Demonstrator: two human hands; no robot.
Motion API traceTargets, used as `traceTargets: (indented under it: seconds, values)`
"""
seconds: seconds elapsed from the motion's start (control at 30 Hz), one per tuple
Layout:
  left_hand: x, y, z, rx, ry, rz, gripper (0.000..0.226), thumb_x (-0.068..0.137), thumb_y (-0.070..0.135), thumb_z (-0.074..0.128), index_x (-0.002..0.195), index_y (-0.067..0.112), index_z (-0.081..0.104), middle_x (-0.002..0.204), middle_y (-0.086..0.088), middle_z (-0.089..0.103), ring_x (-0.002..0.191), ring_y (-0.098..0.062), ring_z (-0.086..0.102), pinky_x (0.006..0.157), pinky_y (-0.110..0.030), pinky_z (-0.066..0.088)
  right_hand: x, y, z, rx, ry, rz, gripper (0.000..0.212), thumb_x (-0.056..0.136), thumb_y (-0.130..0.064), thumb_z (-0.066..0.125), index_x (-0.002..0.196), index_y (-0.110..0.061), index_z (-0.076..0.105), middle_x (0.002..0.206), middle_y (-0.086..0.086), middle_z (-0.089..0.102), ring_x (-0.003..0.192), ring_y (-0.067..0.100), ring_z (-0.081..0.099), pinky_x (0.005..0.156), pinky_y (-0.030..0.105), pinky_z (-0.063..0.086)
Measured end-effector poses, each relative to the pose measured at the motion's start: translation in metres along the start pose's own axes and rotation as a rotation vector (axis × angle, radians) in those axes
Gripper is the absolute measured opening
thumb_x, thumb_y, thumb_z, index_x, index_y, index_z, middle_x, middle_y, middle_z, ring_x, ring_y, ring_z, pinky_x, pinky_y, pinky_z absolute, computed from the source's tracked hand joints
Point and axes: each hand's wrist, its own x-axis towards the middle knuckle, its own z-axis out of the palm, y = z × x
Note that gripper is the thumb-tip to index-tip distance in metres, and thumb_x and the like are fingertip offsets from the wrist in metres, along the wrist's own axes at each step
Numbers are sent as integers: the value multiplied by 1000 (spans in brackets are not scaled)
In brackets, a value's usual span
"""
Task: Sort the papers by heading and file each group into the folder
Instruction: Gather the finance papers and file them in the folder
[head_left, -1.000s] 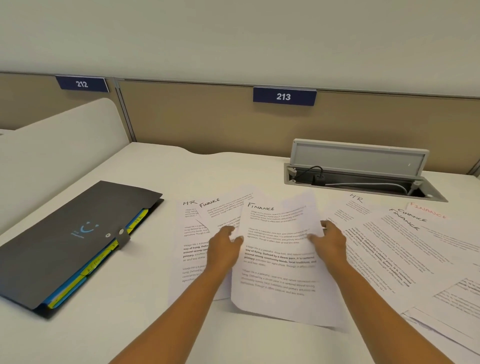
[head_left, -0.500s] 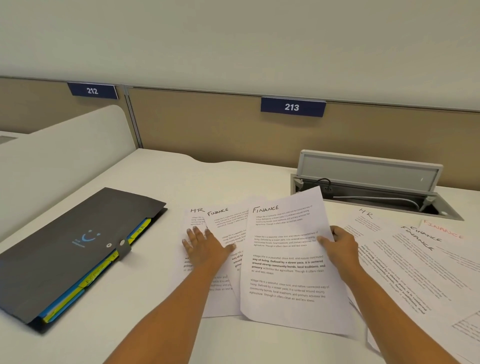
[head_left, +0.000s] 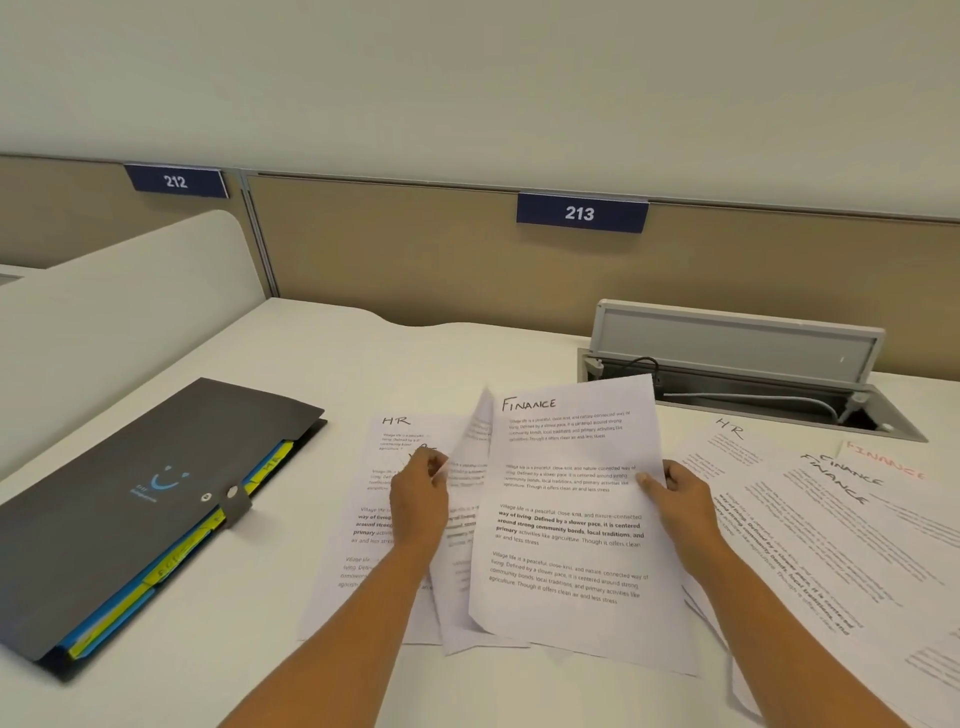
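The dark grey folder (head_left: 130, 509) at the left is cut off by the frame edge, and the writing on its yellow tabs is too small to read. The HR sheet (head_left: 395, 431) lies partly under the left hand (head_left: 418, 499) and under the sheets to its right. The middle sheet (head_left: 470, 467) curls upward, so its heading is hidden. At the far right, the spread of papers (head_left: 831, 519) runs out of the frame, and its small print is blurred.

The folder lies closed and flat, with a snap strap over its flap and blue and yellow dividers showing along its near edge. The left hand pinches the left edge of the middle sheet, lifting it off the HR sheet. The FINANCE sheet (head_left: 571, 509) is white with a handwritten heading and four blocks of print. It overlaps the middle sheet, and its far end is raised. The right hand (head_left: 680, 501) grips its right edge, thumb on top. The spread just beside it shows one HR heading, two black FINANCE headings and one in red.

The surface (head_left: 363, 364) is white, with a white rounded divider (head_left: 130, 291) at its left. A tan partition (head_left: 415, 260) stands at the far side and carries blue labels 212 (head_left: 175, 181) and 213 (head_left: 581, 213). A cable box (head_left: 737, 338) sits open at the far right with a cable (head_left: 753, 400) inside.
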Motion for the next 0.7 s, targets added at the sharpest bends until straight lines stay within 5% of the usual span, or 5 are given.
traceTargets:
  seconds: [0.07, 0.2, 0.33, 0.5, 0.7]
  values:
    - [-1, 4, -5, -84, 12, 21, 15, 93, 5, 50, 104, 6, 59, 88, -2, 61, 77, -20, 61, 60, -23, 49, 0, -1, -2, 98, -26, 21, 19, 90, -12, 58, 108, -8, 60, 104, 15, 67, 93, 34, 64, 88, 49, 52]
    - [1, 13, -19, -451, -82, -123, 23, 93, 6, 50, 113, 11, 61, 98, -9, 69, 85, -26, 66, 77, -38, 55, 0, -6, -5, 267, -106, 67, 20, 89, -11, 58, 109, -9, 59, 101, 12, 67, 88, 30, 64, 80, 43, 54]
    - [2, 22, -35, -737, -209, -206, 21, 93, 4, 49, 104, 13, 65, 83, -1, 74, 70, -17, 69, 63, -30, 57, -6, -15, 3, 325, -162, 77, 22, 90, -11, 57, 111, -5, 58, 102, 11, 67, 88, 27, 64, 78, 39, 53]
    - [0, 29, -45, -804, -374, -225, 22, 95, 7, 47, 104, 11, 66, 83, -1, 75, 70, -15, 71, 62, -29, 58, -15, -22, 16, 247, -137, 72, 30, 90, -22, 59, 113, -3, 57, 118, 14, 63, 108, 32, 60, 100, 50, 45]
    - [-11, 37, -45, -784, -445, -316, 30, 98, 24, 41, 107, 8, 65, 98, -12, 71, 84, -25, 69, 74, -39, 56, -35, -15, 13, 301, -55, 51, 24, 85, -13, 65, 106, -11, 53, 112, 16, 65, 99, 32, 64, 92, 50, 51]
